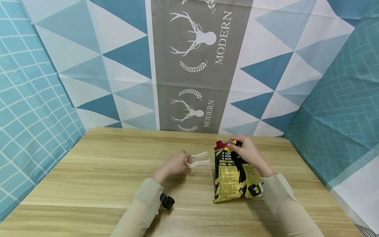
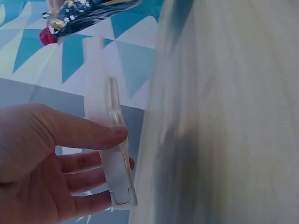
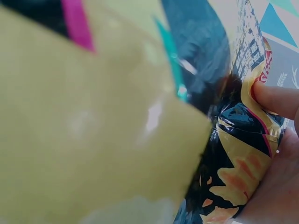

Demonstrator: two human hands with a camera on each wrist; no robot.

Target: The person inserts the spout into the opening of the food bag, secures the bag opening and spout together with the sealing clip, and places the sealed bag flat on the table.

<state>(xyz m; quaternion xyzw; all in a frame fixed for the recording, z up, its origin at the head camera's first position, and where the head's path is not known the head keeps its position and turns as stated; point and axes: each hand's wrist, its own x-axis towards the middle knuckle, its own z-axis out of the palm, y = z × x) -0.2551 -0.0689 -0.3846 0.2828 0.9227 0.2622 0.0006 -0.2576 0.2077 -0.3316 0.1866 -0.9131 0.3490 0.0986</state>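
A black and yellow snack bag (image 1: pixel 235 174) lies flat on the wooden table (image 1: pixel 97 177), its red-edged top pointing away from me. My right hand (image 1: pixel 244 149) grips the gathered top of the bag (image 3: pixel 243 135), fingers curled round it. Just left of the bag, my left hand (image 1: pixel 177 162) pinches a white plastic sealing clip (image 1: pixel 199 159) by its hinge end, thumb on one side and fingers on the other. The clip (image 2: pixel 108 140) has its two arms spread apart, with the open end towards the bag top (image 2: pixel 79 14).
A patterned cloth with blue triangles and a grey deer panel (image 1: pixel 192 65) hangs behind the table. Blue tiled screens (image 1: pixel 26 98) stand at the left and right sides. A black wrist camera mount (image 1: pixel 166 200) sits on my left sleeve.
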